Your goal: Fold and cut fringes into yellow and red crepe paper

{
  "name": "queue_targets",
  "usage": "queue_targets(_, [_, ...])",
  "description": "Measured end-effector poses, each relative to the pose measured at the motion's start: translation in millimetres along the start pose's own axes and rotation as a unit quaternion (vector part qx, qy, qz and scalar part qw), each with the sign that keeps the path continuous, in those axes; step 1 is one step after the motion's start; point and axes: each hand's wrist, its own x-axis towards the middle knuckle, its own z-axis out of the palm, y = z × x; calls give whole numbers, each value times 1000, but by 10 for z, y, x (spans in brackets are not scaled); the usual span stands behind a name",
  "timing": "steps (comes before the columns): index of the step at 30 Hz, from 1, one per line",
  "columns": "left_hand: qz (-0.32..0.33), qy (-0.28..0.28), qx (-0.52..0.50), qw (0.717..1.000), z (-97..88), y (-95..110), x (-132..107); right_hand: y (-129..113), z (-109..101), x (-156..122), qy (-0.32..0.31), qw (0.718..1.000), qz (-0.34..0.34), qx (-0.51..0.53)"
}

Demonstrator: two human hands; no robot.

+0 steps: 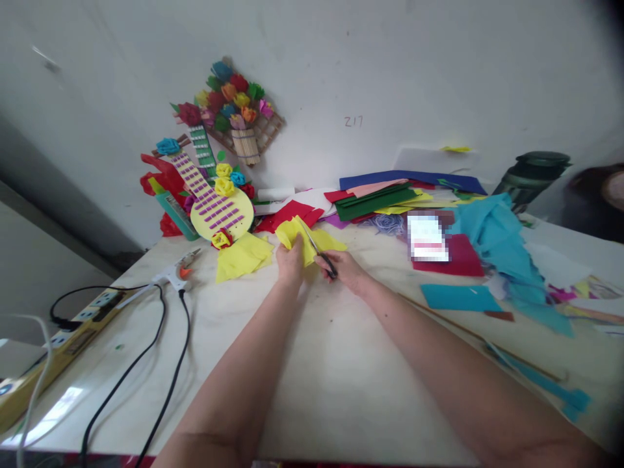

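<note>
My left hand [290, 263] is closed on a piece of yellow felt [292, 233], holding it up off the table. My right hand [344, 268] grips a pair of scissors [316, 248] by the dark handles. The blades point up and left into the yellow felt. More yellow felt pieces [242, 257] lie flat on the table just left of my left hand.
A paper guitar craft [214, 207] and a flower board [234, 110] lean on the wall. A glue gun [179, 272] and power strip [73, 328] with black cables lie left. Felt sheets [380, 198], teal fabric [492, 240] and a dark bottle [531, 172] crowd the right.
</note>
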Motion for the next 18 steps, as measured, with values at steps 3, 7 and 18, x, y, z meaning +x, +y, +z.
queue_targets(3, [-3,-1,0,1000,-1,7,-7,-2,-3,-1,-2,1000,3,-4])
queue_targets(7, [-5,3,-2,1000,2,15,-9,-2,-3,-3,-5,1000,2,-3])
queue_targets(18, [0,-1,-3,1000,-6,6,19,-43,8,-22,-1,1000,8,-4])
